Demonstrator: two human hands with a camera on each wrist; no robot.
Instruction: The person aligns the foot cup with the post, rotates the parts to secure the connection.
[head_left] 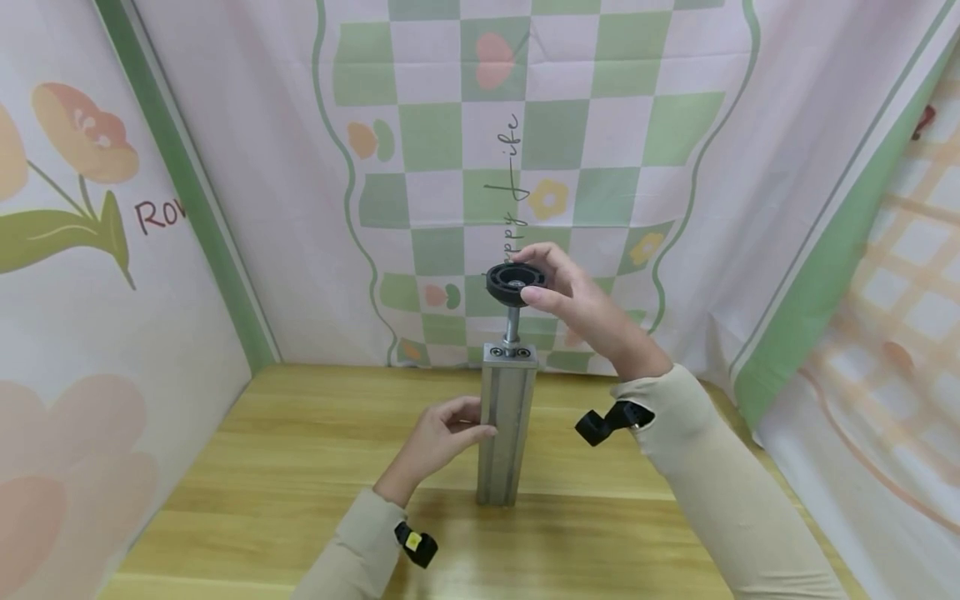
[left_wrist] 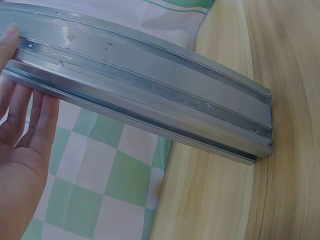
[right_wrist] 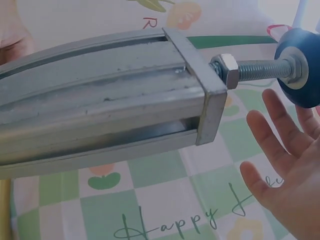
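A silver aluminium profile [head_left: 507, 433] stands upright on the wooden table, with slots along its sides. An end plate [head_left: 510, 356] caps its top. From that plate rises a threaded rod [right_wrist: 265, 70] with a hex nut [right_wrist: 229, 71] near its base. On the rod's upper end sits a black round levelling foot [head_left: 516, 283]. My left hand [head_left: 442, 437] holds the profile midway up, thumb in front and fingers on the far side. At the top, my right hand [head_left: 573, 292] grips the foot's rim between thumb and fingers. The foot hides part of these fingers.
The wooden table [head_left: 300, 467] reaches back to a green-and-white checked cloth [head_left: 558, 133]. Printed fabric walls [head_left: 67, 333] close in both sides. Each wrist wears a black strap-on camera, such as the right one [head_left: 611, 421].
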